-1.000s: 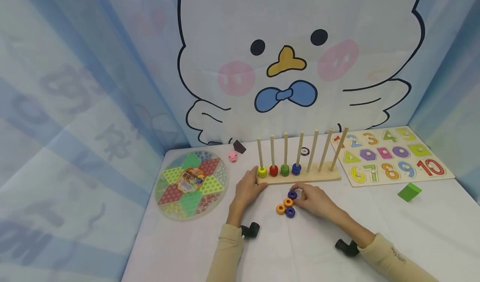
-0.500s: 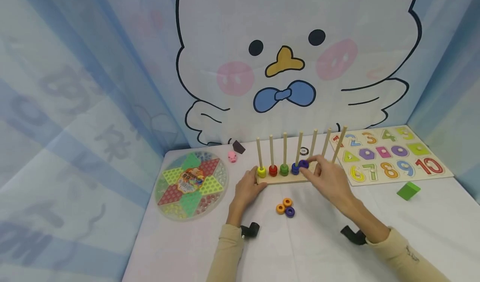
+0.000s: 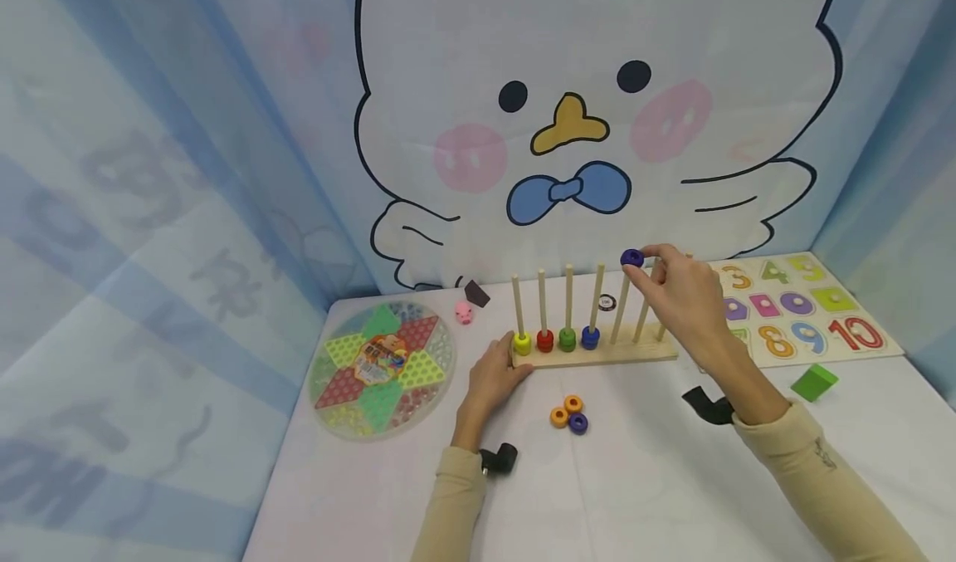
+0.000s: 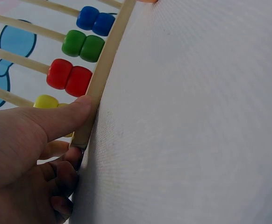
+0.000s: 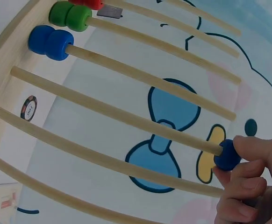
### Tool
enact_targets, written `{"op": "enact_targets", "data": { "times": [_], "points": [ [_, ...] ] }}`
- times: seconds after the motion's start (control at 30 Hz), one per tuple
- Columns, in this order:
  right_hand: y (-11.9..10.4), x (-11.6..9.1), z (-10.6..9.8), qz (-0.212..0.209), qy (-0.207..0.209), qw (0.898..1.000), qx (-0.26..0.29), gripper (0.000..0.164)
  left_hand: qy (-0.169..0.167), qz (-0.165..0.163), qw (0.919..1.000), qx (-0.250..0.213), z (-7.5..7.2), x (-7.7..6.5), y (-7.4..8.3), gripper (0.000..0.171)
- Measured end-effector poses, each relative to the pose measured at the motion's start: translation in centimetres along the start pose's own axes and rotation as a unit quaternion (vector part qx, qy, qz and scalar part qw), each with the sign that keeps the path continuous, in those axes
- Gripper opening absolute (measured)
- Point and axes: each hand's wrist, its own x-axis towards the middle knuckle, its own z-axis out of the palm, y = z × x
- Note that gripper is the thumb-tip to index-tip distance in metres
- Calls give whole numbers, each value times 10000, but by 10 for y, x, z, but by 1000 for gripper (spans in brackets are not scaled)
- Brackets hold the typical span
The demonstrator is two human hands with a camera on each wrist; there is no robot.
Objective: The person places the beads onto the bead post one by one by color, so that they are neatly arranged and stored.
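My right hand (image 3: 687,296) pinches a dark purple bead (image 3: 631,258) between thumb and fingers. That bead is right at the top end of the fifth peg (image 5: 117,109) of a wooden peg rack (image 3: 597,356). Around the left end of the rack's base, my left hand (image 3: 490,375) holds on, thumb on top and fingers curled at the end. Yellow (image 3: 522,344), red (image 4: 69,77), green (image 4: 83,45) and blue beads (image 5: 51,43) sit in pairs at the foot of the first pegs. Two orange beads (image 3: 573,403) and another purple bead (image 3: 578,423) lie in front.
A round Chinese checkers board (image 3: 381,369) lies at the left, with a small pink pig (image 3: 464,312) and a dark block (image 3: 476,294) beyond it. At the right are a number puzzle board (image 3: 792,305) and a green block (image 3: 815,382). A round chip (image 5: 29,108) lies behind the rack.
My right hand has picked up one purple bead from the table group and carried it up and right to the fifth peg's top. My left hand has stayed at the rack's end.
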Motion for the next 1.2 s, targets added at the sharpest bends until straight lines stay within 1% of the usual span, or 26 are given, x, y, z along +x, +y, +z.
{"op": "enact_targets", "data": {
  "times": [0.1,0.17,0.27,0.33,0.4,0.47,0.5,0.57,0.63,0.67,0.73,0.8,0.87,0.97,1.07,1.13,1.2],
  "points": [
    [2,-3,5,-58,25,10000,12,41,-12,19,10000,39,0,1,0,73],
    [3,-7,9,-158,160,9997,87,40,-13,47,10000,52,0,1,-1,72],
    [3,-19,15,-454,459,9973,359,37,22,55,10000,67,-2,1,0,72],
    [1,-31,20,-597,516,9949,620,35,8,31,10000,33,-3,0,1,72],
    [0,-46,28,-543,195,9934,989,31,-7,-4,10000,8,-3,-1,2,72],
    [-1,-63,37,-246,-447,9897,1337,27,-45,-55,10000,12,-3,-1,2,71],
    [-2,-71,42,-44,-843,9858,1453,26,-62,-72,10000,-3,-3,-1,2,71],
    [-2,-87,53,342,-1652,9738,1528,25,-54,-92,9999,-19,-2,-1,3,71],
    [-1,-101,64,601,-2311,9605,1428,24,-46,-94,9999,-6,-2,0,3,71],
    [0,-108,70,668,-2587,9542,1346,25,-43,-87,10000,-17,-2,0,3,71],
    [1,-121,79,705,-2986,9440,1212,26,-29,-48,10000,9,-1,-1,2,71],
    [3,-130,85,685,-3213,9373,1166,29,-34,-19,10000,36,-1,-1,3,71],
    [4,-135,89,605,-3306,9348,1150,31,-37,-18,10000,21,-2,-1,3,71],
    [5,-137,92,525,-3269,9367,1137,33,-28,-44,10000,9,-2,-1,2,71],
    [5,-137,93,554,-3255,9383,1027,33,-15,-32,10000,5,-3,-1,2,71],
    [5,-137,92,612,-3257,9391,912,32,-10,-7,10000,27,-2,-1,2,72],
    [3,-134,88,646,-3185,9423,803,32,-28,-1,10000,13,-1,-2,2,72]
  ]
}}
